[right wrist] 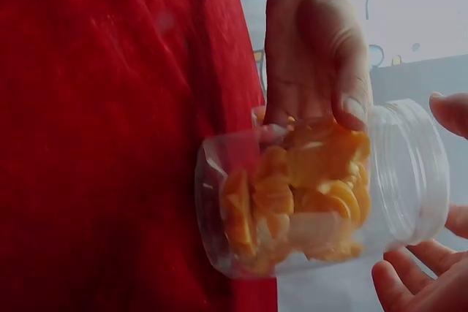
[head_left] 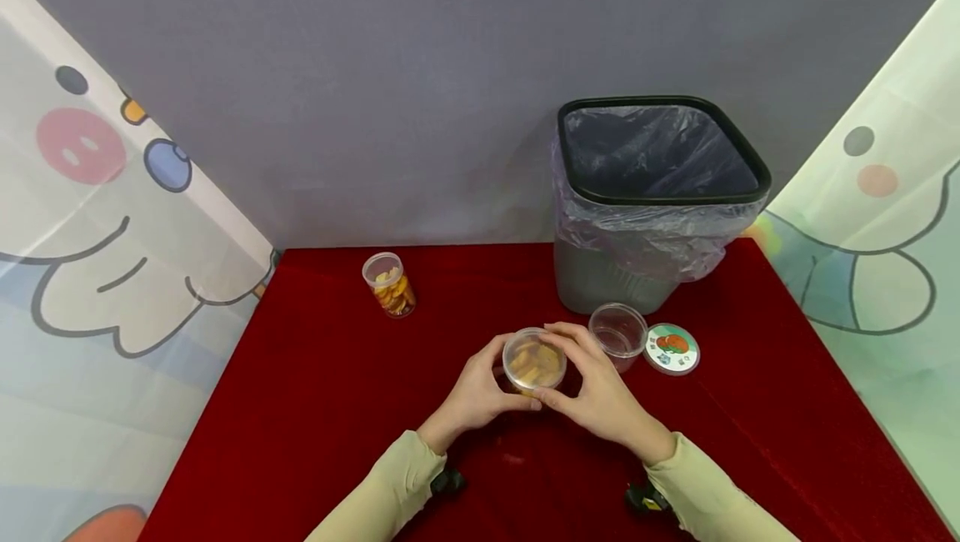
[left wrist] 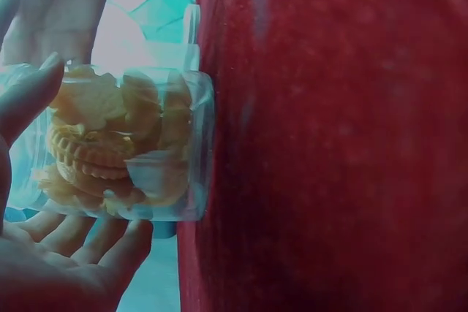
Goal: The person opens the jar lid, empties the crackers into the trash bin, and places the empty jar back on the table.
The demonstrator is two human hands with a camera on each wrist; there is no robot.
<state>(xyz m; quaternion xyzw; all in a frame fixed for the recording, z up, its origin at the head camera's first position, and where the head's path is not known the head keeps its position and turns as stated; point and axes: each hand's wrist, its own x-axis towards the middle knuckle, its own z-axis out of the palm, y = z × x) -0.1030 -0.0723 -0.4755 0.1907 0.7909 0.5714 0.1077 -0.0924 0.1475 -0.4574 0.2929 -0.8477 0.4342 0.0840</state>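
head view: light diffuse and even, detail fairly crisp; small glints on the bin liner, right of centre; shadows on the worktop soft. left wrist view: strong cyan cast, upper left washed out, lower right dark, surfaces softly focused. right wrist view: upper right pale and bright, lower left dim; reflections along the clear jar, its outline slightly soft.

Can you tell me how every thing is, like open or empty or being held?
Bin: open, lined with a bag
Held jar: upright, snacks inside
Left hand: gripping that jar
Right hand: gripping it too
Back-left jar: upright, snacks inside
Jar by the bin: upright, looks empty
Picture lid: lying flat, picture up
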